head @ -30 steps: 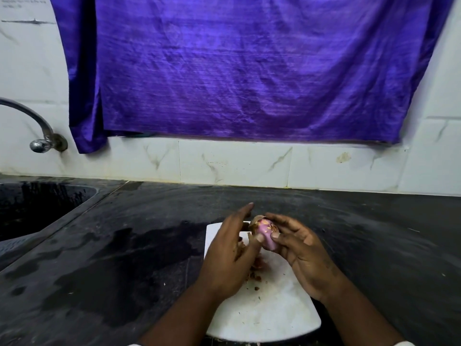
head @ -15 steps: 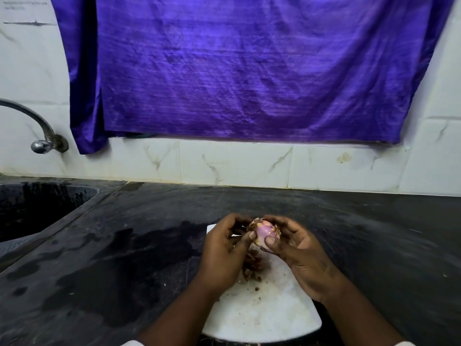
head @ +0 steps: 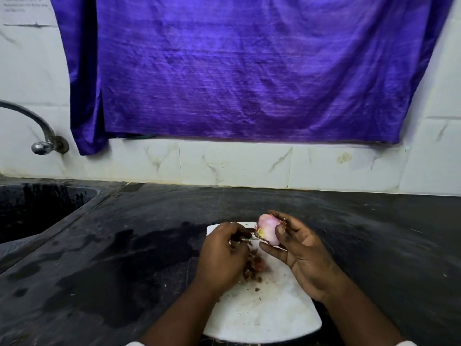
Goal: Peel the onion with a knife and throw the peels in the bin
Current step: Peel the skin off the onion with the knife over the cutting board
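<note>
Dark counter (head: 361, 245) bears white board (head: 262, 318); perhaps damp patches.

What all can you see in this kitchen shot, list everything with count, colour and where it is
onion: one, pink, mostly peeled, held above the board's far end
peels: small pile, reddish brown, on the board
cutting board: one, white, on the counter
knife: one, only a thin bit of blade shows, at the onion's base
counter: one, black, wet patches
sink: one, dark, far left
tap: one, metal, on the wall at left
cloth: one, purple, hanging on the wall
wall tiles: white, behind the counter
left hand: closed on the knife
right hand: holding the onion
</note>
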### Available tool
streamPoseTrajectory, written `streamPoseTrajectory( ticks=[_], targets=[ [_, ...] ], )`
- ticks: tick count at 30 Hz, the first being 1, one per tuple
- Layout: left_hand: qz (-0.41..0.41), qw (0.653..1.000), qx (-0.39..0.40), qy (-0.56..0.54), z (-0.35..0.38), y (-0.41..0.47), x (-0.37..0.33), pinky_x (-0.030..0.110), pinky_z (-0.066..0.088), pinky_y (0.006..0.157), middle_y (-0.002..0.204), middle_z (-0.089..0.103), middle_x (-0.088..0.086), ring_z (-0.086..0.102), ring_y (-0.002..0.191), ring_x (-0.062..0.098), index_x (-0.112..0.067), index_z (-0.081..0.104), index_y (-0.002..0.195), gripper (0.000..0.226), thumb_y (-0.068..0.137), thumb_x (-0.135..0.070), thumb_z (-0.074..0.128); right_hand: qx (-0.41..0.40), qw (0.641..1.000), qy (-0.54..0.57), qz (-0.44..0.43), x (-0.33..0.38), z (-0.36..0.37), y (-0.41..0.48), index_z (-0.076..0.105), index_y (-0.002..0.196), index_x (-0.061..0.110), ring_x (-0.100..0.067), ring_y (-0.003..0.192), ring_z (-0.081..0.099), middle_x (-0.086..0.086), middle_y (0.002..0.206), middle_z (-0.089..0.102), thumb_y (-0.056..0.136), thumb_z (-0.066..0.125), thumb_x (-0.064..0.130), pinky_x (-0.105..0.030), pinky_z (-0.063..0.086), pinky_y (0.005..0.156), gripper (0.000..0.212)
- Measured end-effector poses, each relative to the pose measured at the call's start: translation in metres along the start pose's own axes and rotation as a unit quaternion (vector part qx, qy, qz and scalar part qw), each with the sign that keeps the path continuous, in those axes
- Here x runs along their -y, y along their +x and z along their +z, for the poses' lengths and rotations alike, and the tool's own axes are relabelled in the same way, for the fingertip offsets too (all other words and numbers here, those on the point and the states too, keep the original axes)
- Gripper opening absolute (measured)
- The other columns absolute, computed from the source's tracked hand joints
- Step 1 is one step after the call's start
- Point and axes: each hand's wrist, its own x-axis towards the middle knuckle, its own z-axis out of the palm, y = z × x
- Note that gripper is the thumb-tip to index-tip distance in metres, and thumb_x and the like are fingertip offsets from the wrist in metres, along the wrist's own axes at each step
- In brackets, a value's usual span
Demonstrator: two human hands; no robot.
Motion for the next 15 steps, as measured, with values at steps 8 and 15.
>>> streamPoseTrajectory(
  ticks=[8, 15],
  targets=[
    [0.113, 0.993, 0.019, 0.011, -0.0045, -0.0051, -0.0117, 0.023, 0.049, 0.088, 0.108, 0.07, -0.019, 0.064, 0.107, 0.005, -0.031, 0.07, 0.112, 0.029, 0.102, -0.045, 0.048, 0.002, 0.998, -0.062, -0.001, 0.0009, 0.0018, -0.0027, 0.066, 0.128, 0.014, -0.026, 0.118, 0.07, -0.008, 0.129, 0.072, 0.091, 0.063, 0.017, -0.034, 0.061, 0.091, 0.038],
    [0.165, 0.983, -0.002, 0.085, -0.0008, -0.0045, -0.0081, 0.035, 0.043, 0.071, 0.081, 0.051, -0.011, 0.051, 0.08, 0.013, -0.022, 0.051, 0.085, 0.023, 0.107, -0.026, 0.047, 0.007, 0.997, -0.077, -0.002, 0.0001, 0.0023, -0.0027, 0.066, 0.128, 0.014, -0.028, 0.118, 0.07, -0.009, 0.13, 0.071, 0.087, 0.067, 0.016, -0.037, 0.061, 0.093, 0.041]
  ],
)
